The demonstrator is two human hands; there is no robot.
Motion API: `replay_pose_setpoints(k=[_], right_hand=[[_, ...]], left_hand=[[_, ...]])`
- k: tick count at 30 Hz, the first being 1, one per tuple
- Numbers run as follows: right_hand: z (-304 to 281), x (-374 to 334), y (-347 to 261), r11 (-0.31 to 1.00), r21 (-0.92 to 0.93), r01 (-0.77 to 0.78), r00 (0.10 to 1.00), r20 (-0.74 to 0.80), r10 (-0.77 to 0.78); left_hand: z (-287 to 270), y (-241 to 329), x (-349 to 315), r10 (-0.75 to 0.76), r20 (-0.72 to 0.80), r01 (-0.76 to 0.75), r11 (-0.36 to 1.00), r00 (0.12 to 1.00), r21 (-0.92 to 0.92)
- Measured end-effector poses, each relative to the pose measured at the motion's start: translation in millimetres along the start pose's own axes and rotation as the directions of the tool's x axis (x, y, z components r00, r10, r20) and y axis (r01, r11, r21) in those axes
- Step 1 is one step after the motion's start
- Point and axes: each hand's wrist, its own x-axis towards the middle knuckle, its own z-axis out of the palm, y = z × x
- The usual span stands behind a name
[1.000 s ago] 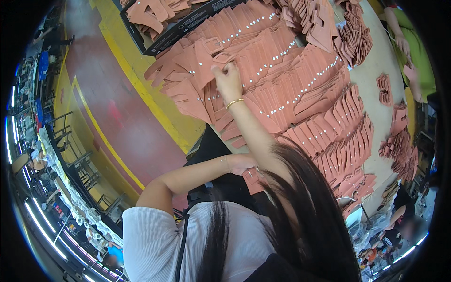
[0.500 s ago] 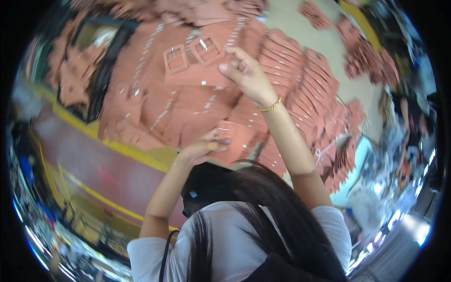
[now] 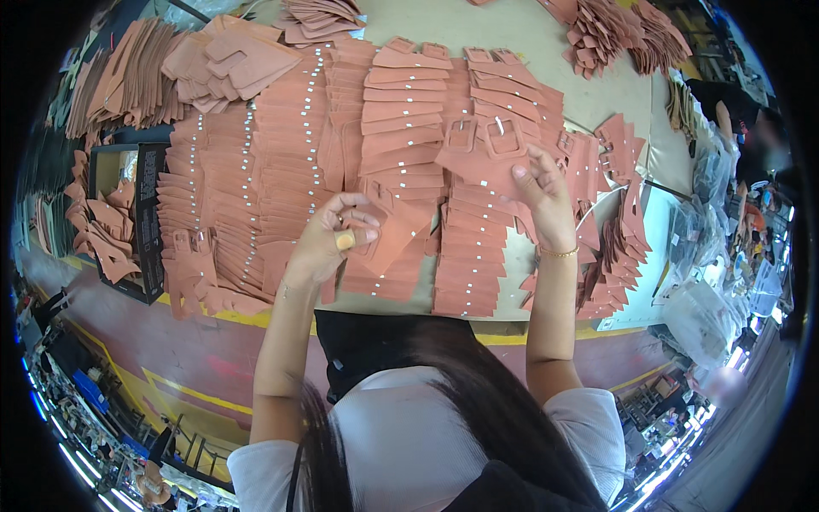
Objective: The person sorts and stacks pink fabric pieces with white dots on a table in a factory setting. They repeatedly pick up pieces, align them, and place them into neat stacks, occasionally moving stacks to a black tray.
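My right hand [image 3: 544, 200] pinches the right edge of a terracotta buckle-ended piece [image 3: 467, 167], thumb against my curled fingers. It is flat, smooth and matt, with two rounded-rectangular frames side by side along its far edge and a small white label near its lower edge. A pale sliver shines across the right frame.

My left hand [image 3: 326, 242] grips a second terracotta piece [image 3: 397, 242] by its left side, between thumb and fingers. It lies tilted, its plain face slanting down toward me, over the near part of the labelled rows [image 3: 403, 113] on the table [image 3: 514, 294].

Both match the rows in colour, so I can hardly tell their outlines from what lies beneath. My left fingers hide part of the second piece, and its framed end is hard to make out. Any marks on the labels are too small to read.
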Motion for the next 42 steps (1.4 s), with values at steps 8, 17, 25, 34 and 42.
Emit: replay_pose_setpoints(k=[8, 17, 25, 34, 42], right_hand=[[-20, 20, -3, 0.995, 0.085, 0.049, 0.998, -0.034, -0.046], [-19, 27, -5, 0.98, 0.144, 0.138, 0.99, -0.046, -0.133], [-25, 21, -7, 0.976, 0.167, 0.137, 0.987, -0.106, -0.12], [-45, 17, -5, 0.982, 0.088, 0.168, 0.966, -0.214, -0.146], [-54, 19, -4, 0.981, 0.036, 0.193, 0.948, -0.263, -0.176]], left_hand=[[29, 13, 18, 0.007, -0.014, -0.006, 0.998, 1.0, 0.067], [66, 45, -7, 0.228, -0.198, -0.119, 0.887, 0.953, 0.446], [58, 37, -3, 0.188, -0.237, -0.139, 0.968, 0.953, 0.209], [36, 22, -7, 0.012, -0.11, -0.052, 0.928, 0.994, -0.368], [13, 17, -22, -0.029, -0.152, -0.006, 0.974, 0.988, -0.226]])
